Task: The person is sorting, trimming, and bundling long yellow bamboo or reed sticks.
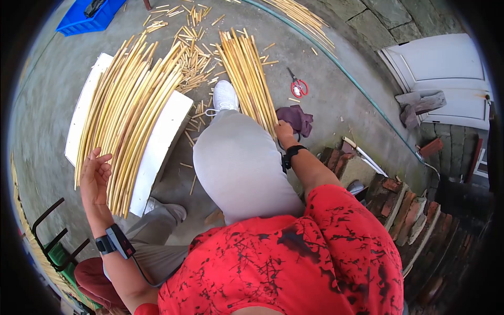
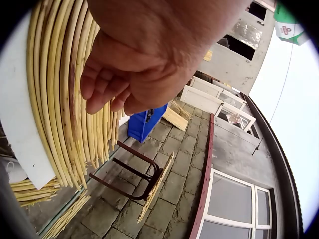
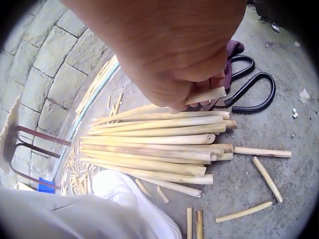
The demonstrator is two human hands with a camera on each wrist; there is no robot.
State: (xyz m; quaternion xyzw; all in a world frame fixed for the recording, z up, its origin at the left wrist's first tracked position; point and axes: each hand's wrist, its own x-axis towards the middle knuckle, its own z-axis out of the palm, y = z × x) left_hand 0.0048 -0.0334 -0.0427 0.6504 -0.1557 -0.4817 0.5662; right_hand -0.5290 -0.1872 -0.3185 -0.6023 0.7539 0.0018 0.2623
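My right hand (image 1: pixel 285 133) is at the near end of a bundle of pale sticks (image 1: pixel 245 73) on the concrete floor. Its fingers pinch one stick (image 3: pixel 208 95), whose cut end pokes out past them. Beside that hand lie a dark purple cloth (image 1: pixel 298 119) and black-handled scissors (image 3: pixel 264 94). My left hand (image 1: pixel 95 181) hovers over a second row of long sticks (image 1: pixel 118 118), laid across a white board (image 1: pixel 164 126). Its fingers are loosely bent with nothing in them.
Red-handled scissors (image 1: pixel 298 88) lie right of the floor bundle. Short cut pieces (image 1: pixel 194 58) litter the ground behind my shoe (image 1: pixel 226 96). A blue crate (image 1: pixel 89 18) stands at the back left, a green hose (image 1: pixel 336 63) crosses the floor, and stacked bricks (image 1: pixel 388 199) are at the right.
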